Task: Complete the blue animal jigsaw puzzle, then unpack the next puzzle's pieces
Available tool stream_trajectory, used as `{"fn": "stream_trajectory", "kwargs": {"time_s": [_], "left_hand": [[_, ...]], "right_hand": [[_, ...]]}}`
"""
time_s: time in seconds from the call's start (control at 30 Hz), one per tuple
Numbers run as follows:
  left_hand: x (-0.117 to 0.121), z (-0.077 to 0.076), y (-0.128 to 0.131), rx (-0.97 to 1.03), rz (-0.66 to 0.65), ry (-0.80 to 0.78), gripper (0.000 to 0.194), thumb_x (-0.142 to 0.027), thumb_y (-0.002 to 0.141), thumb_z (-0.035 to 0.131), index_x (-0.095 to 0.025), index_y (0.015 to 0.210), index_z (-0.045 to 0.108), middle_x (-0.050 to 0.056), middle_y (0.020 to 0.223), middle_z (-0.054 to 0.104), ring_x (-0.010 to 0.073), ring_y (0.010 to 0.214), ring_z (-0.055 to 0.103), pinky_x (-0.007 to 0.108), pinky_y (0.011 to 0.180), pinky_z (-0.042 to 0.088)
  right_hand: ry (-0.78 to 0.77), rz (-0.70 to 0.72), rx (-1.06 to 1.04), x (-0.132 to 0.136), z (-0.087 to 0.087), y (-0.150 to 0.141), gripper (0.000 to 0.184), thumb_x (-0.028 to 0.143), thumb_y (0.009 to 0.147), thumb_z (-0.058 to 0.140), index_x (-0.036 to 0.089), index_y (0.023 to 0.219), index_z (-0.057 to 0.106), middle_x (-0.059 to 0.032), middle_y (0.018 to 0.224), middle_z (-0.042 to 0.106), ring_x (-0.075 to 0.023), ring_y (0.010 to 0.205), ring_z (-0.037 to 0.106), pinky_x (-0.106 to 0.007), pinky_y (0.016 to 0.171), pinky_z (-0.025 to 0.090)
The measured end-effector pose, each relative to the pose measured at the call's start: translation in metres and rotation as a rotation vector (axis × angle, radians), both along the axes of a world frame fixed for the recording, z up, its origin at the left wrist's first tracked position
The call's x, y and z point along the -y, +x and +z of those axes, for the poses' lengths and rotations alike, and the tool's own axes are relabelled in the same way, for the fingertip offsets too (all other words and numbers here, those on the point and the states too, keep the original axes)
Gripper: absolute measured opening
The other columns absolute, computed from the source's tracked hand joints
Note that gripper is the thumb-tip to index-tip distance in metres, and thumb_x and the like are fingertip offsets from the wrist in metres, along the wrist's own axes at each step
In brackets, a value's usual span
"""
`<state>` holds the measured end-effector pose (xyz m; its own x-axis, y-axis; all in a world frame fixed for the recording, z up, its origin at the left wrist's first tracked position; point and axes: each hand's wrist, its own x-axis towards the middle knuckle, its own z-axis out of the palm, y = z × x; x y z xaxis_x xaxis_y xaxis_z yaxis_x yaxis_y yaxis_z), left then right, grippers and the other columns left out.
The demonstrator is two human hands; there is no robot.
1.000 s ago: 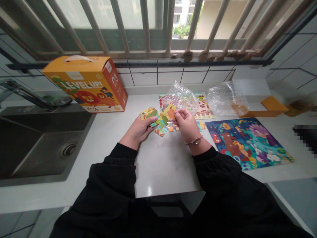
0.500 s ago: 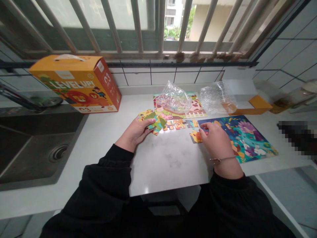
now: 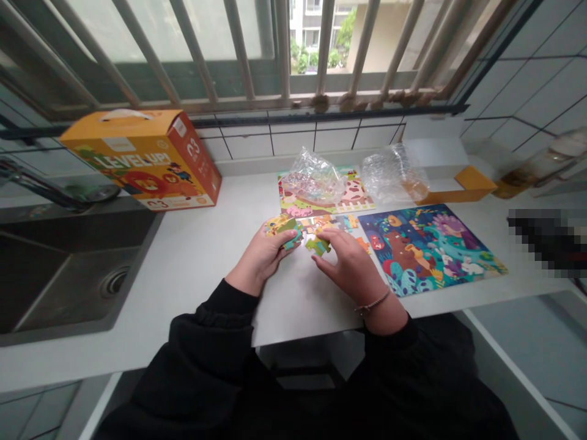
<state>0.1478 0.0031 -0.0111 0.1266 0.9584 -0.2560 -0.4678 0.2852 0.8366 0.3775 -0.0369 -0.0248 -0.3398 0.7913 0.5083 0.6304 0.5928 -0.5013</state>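
My left hand point(image 3: 261, 256) is closed round a small stack of colourful jigsaw pieces point(image 3: 282, 226) held just above the white counter point(image 3: 197, 256). My right hand point(image 3: 351, 266) pinches a green and yellow puzzle piece point(image 3: 318, 245) close beside that stack. A few loose pieces point(image 3: 337, 223) lie on the counter just beyond both hands. Right of my right hand lies a finished blue animal puzzle point(image 3: 428, 247). Behind the hands lies a second puzzle sheet point(image 3: 358, 198), partly under a crumpled clear bag point(image 3: 314, 180).
An orange puzzle box point(image 3: 142, 159) stands at the back left. A steel sink point(image 3: 59, 275) with a tap fills the left side. Another clear bag point(image 3: 394, 177) and an orange tray point(image 3: 463, 186) sit at the back right. A barred window runs along the back.
My right hand left the spot beside the blue puzzle, where it set a piece down, and came back left to the stack with a green piece in its fingers. My left hand barely moved.
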Motion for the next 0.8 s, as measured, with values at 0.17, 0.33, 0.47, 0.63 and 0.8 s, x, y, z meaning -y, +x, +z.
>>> {"fn": "stream_trajectory", "kwargs": {"time_s": [0.17,0.33,0.47,0.63,0.8], "left_hand": [[-0.009,0.008,-0.026,-0.107,0.077,-0.022,0.062,-0.008,0.067,0.103,-0.018,0.119,0.070,0.008,0.116,0.084,0.0199,0.090,0.082,0.031,0.074,0.072],[-0.013,0.011,-0.035,-0.126,0.068,-0.013,0.059,-0.006,0.069,0.101,-0.018,0.116,0.068,0.007,0.109,0.083,0.0175,0.082,0.081,0.027,0.068,0.069],[-0.016,0.012,-0.040,-0.133,0.091,0.015,0.064,-0.007,0.067,0.101,-0.017,0.119,0.066,0.006,0.108,0.082,0.0179,0.084,0.081,0.028,0.071,0.070],[-0.018,0.012,-0.043,-0.125,0.128,0.023,0.066,-0.008,0.066,0.101,-0.018,0.119,0.063,0.004,0.106,0.082,0.0169,0.085,0.080,0.030,0.078,0.070],[-0.018,0.011,-0.040,-0.099,0.152,0.052,0.069,-0.008,0.066,0.102,-0.017,0.123,0.064,0.004,0.108,0.081,0.0155,0.087,0.079,0.028,0.080,0.068]], "right_hand": [[-0.095,0.019,0.184,0.000,-0.006,0.006,0.028,0.016,0.098,0.076,0.021,0.126,0.077,-0.0183,0.144,0.078,-0.0378,0.145,0.068,-0.061,0.125,0.054],[-0.100,-0.137,0.296,0.007,0.001,0.014,0.030,0.018,0.100,0.075,0.024,0.130,0.077,-0.0181,0.152,0.073,-0.0394,0.141,0.065,-0.061,0.117,0.056],[-0.151,-0.421,0.459,0.015,0.007,0.042,0.026,0.026,0.100,0.078,0.022,0.126,0.076,-0.0194,0.124,0.075,-0.0393,0.113,0.068,-0.053,0.096,0.057],[-0.212,-0.422,0.527,0.012,0.002,0.067,0.014,0.019,0.105,0.068,0.018,0.117,0.077,-0.0171,0.113,0.075,-0.0356,0.106,0.069,-0.046,0.092,0.052],[-0.163,-0.449,0.497,0.002,-0.005,0.066,0.030,0.012,0.107,0.056,0.019,0.119,0.082,-0.0166,0.113,0.079,-0.0331,0.101,0.068,-0.045,0.090,0.052]]}}
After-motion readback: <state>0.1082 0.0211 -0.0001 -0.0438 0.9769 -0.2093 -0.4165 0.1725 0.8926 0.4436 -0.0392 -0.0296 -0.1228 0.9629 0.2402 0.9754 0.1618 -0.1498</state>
